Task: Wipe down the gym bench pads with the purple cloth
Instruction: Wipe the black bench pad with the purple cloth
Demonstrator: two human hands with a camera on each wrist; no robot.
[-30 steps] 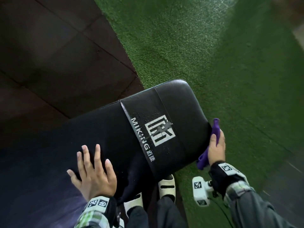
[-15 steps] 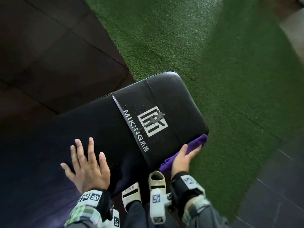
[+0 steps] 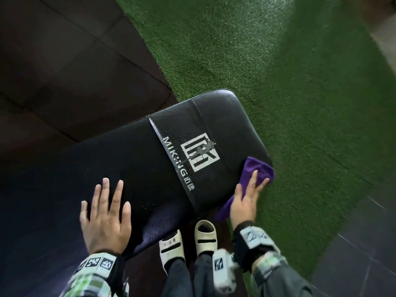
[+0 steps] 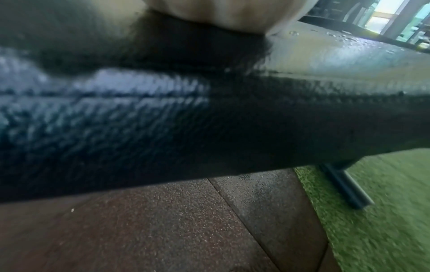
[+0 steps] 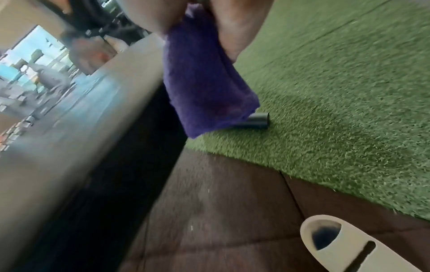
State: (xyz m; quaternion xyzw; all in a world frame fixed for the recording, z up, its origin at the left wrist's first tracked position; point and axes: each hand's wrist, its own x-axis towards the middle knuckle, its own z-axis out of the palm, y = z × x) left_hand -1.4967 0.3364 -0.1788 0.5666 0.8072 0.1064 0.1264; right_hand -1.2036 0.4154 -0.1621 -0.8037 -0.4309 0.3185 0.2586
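Observation:
The black bench pad (image 3: 132, 163) with a white logo carries water droplets; its side fills the left wrist view (image 4: 232, 119). My left hand (image 3: 105, 215) lies flat on the pad's near part, fingers spread, and only its underside shows in the left wrist view (image 4: 209, 12). My right hand (image 3: 246, 198) holds the purple cloth (image 3: 260, 168) against the pad's near right corner. In the right wrist view the cloth (image 5: 204, 88) hangs down from between thumb and palm of that hand (image 5: 235, 27), beside the pad's blurred edge (image 5: 69, 138).
Green turf (image 3: 300, 103) spreads to the right of the bench, dark rubber tiles (image 3: 64, 61) to the left and under it. My feet in pale sandals (image 3: 205, 236) stand at the pad's near edge. A black bench foot (image 4: 344, 185) rests on the turf.
My right hand has carried the cloth from the pad's end face round along the near edge and up onto the corner. The left hand has stayed flat on the pad.

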